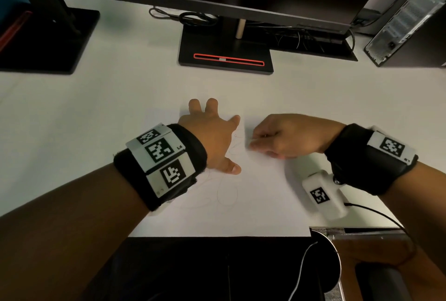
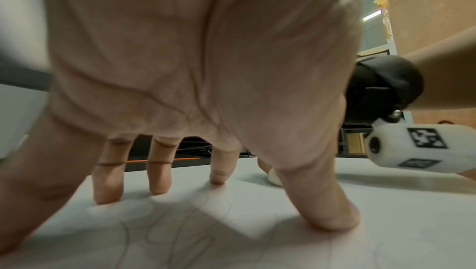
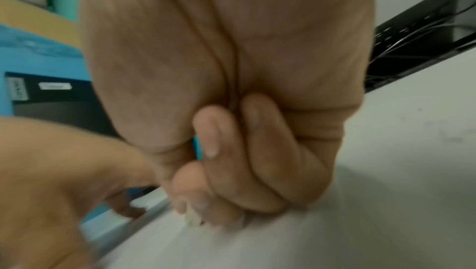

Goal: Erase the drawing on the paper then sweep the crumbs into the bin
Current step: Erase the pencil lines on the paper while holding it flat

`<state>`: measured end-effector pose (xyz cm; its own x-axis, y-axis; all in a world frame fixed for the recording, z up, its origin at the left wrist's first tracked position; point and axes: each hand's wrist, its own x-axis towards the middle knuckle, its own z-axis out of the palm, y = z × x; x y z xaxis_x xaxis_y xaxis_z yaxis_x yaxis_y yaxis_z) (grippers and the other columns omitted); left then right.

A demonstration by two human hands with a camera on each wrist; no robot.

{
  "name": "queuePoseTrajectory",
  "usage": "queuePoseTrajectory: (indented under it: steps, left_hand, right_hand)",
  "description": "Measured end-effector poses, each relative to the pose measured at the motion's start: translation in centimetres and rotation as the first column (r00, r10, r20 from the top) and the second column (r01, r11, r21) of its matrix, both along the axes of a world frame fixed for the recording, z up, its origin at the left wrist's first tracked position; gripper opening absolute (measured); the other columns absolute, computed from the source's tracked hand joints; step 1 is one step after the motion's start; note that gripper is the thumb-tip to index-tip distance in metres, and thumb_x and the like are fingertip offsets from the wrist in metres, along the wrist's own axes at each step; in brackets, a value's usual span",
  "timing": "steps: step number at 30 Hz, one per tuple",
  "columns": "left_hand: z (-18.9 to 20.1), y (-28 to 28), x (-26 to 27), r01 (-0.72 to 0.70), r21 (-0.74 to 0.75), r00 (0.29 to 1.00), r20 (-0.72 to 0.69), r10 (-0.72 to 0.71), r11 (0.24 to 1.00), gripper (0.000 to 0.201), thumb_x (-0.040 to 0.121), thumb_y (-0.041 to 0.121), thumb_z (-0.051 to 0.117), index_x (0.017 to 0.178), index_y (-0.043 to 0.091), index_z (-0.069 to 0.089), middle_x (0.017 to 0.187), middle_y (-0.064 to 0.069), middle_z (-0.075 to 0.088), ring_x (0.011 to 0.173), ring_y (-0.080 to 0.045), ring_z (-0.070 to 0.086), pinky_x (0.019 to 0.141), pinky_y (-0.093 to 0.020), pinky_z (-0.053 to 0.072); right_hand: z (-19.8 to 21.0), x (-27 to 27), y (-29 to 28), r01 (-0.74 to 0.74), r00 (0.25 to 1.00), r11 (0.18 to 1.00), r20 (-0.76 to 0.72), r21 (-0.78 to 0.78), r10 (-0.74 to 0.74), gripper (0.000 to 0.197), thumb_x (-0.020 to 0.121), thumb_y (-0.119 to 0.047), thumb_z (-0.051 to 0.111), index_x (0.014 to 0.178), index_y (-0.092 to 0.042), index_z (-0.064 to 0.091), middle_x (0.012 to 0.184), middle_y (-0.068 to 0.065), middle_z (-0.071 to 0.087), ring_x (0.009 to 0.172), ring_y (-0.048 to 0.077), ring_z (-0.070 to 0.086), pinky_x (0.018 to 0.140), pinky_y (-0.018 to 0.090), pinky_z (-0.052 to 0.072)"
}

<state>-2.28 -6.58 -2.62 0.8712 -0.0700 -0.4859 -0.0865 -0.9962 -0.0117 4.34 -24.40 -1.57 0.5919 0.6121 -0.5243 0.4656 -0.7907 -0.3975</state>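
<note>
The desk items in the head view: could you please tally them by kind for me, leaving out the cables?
Monitor stands: 2
Computer tower: 1
Sheet of paper with a pencil drawing: 1
Eraser, pinched in the right hand's fingers: 1
Total: 5
</note>
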Motion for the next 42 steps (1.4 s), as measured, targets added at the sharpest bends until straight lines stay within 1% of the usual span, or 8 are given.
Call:
queuePoseTrajectory:
  steps: [4,9,13,17,30,34,39,42]
  left_hand:
    - [0.0,-0.1,0.0,0.012,0.014,1.000,0.001,-0.012,1.000,0.112,0.075,0.081,0.062,0.159,0.036,0.003,0.148,-0.015,0.017,0.136,-0.042,0.020,0.074,-0.038,0.042]
    - [0.1,0.1,-0.1,0.034,0.049,0.999,0.011,-0.035,0.998,0.114,0.074,0.085,0.057,0.159,0.036,-0.001,0.150,-0.014,0.018,0.135,-0.040,0.023,0.077,-0.038,0.039]
    - [0.2,0.1,-0.2,0.063,0.087,0.998,0.000,-0.063,0.994,0.119,0.071,0.089,0.054,0.159,0.034,-0.005,0.153,-0.014,0.016,0.138,-0.040,0.022,0.083,-0.040,0.040]
    - [0.4,0.0,0.0,0.060,0.092,0.998,-0.024,-0.058,0.994,0.120,0.071,0.089,0.053,0.159,0.035,-0.009,0.155,-0.015,0.014,0.141,-0.040,0.019,0.080,-0.039,0.037]
    - [0.3,0.1,-0.2,0.052,0.091,0.998,-0.024,-0.050,0.995,0.119,0.072,0.088,0.054,0.159,0.035,-0.007,0.152,-0.014,0.016,0.139,-0.039,0.020,0.080,-0.039,0.035]
    - [0.3,0.0,-0.3,0.050,0.078,0.999,-0.020,-0.048,0.996,0.119,0.073,0.087,0.055,0.159,0.035,-0.007,0.151,-0.014,0.017,0.138,-0.039,0.021,0.079,-0.037,0.035]
    - [0.1,0.1,-0.6,0.048,0.058,0.999,0.000,-0.048,0.997,0.118,0.073,0.086,0.057,0.159,0.034,-0.005,0.150,-0.015,0.018,0.138,-0.039,0.022,0.079,-0.038,0.037]
    - [0.0,0.2,-0.8,0.044,0.042,0.999,0.012,-0.045,0.998,0.117,0.074,0.084,0.058,0.159,0.033,-0.002,0.148,-0.014,0.019,0.137,-0.038,0.022,0.078,-0.039,0.038]
  right_hand:
    - [0.3,0.9,-0.2,0.031,0.987,0.999,0.158,0.019,-0.034,0.040,0.099,-0.037,0.052,0.067,-0.012,0.057,0.062,-0.003,0.057,0.058,0.015,0.049,0.064,0.033,0.044]
    - [0.1,0.4,-0.1,-0.012,0.999,1.000,-0.031,-0.019,0.011,0.042,0.099,-0.039,0.054,0.064,-0.016,0.054,0.055,-0.004,0.054,0.050,0.015,0.045,0.059,0.032,0.044]
    - [0.4,0.5,0.2,-0.061,0.982,0.998,0.179,-0.001,0.060,0.041,0.100,-0.040,0.050,0.066,-0.018,0.053,0.063,-0.007,0.053,0.061,0.013,0.049,0.062,0.030,0.039]
    - [0.2,-0.6,0.4,-0.123,0.992,0.992,-0.004,-0.033,0.122,0.043,0.099,-0.042,0.053,0.064,-0.017,0.052,0.055,-0.008,0.052,0.050,0.009,0.044,0.061,0.031,0.044]
    - [0.2,0.2,0.6,-0.115,0.977,0.993,0.184,0.023,0.109,0.041,0.101,-0.043,0.049,0.067,-0.022,0.052,0.065,-0.008,0.053,0.064,0.012,0.050,0.062,0.027,0.036]
    - [0.0,-1.1,1.0,-0.183,0.983,0.983,0.016,-0.003,0.183,0.044,0.099,-0.045,0.051,0.065,-0.017,0.050,0.055,-0.008,0.049,0.051,0.007,0.042,0.061,0.028,0.042]
    - [0.4,0.2,1.3,-0.118,0.979,0.993,0.171,0.023,0.113,0.041,0.101,-0.042,0.050,0.066,-0.020,0.053,0.062,-0.007,0.052,0.060,0.010,0.048,0.064,0.029,0.037]
    - [0.0,-1.1,1.4,-0.201,0.978,0.980,0.065,0.016,0.199,0.043,0.101,-0.043,0.049,0.069,-0.015,0.050,0.060,-0.006,0.050,0.055,0.009,0.043,0.062,0.029,0.040]
